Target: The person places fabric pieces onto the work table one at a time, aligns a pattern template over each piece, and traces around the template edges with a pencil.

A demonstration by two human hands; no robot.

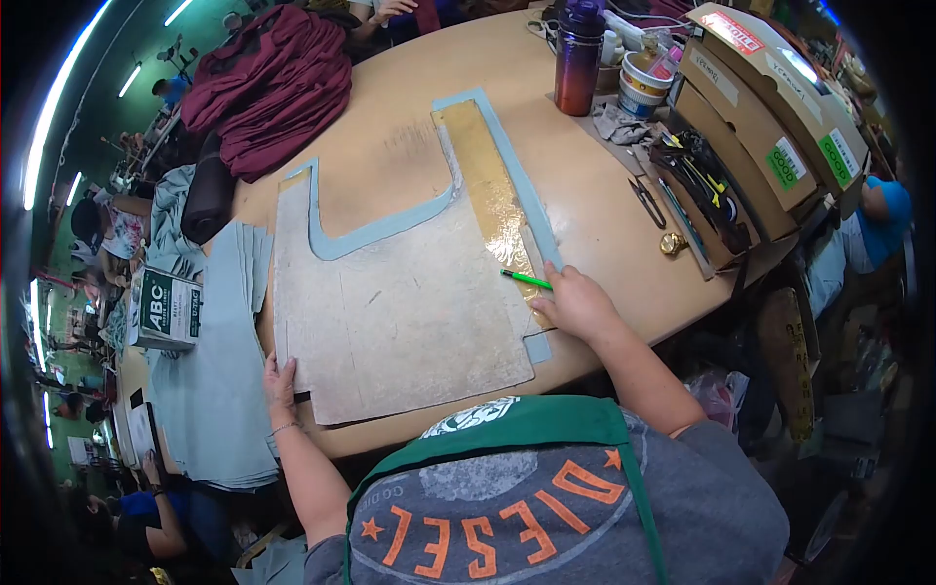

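A worn, pale pattern board [409,322] with a deep U-shaped cutout lies flat in front of me. Shiny yellow tape [499,214] covers its right arm. Light blue fabric [390,234] shows beneath it, along the cutout and the right side. My right hand [575,300] is closed around a green pencil [526,280], resting by the board's right edge with the pencil's end over the tape. My left hand [280,388] grips the board's lower left edge, its fingers partly hidden.
Stacked blue fabric pieces [219,390] and an ABC box [167,309] are on the left. Maroon cloth [278,88] is heaped at the back. A tumbler [579,58], scissors [645,203], a brass-coloured round object [672,244] and cardboard boxes [746,127] stand or lie on the right.
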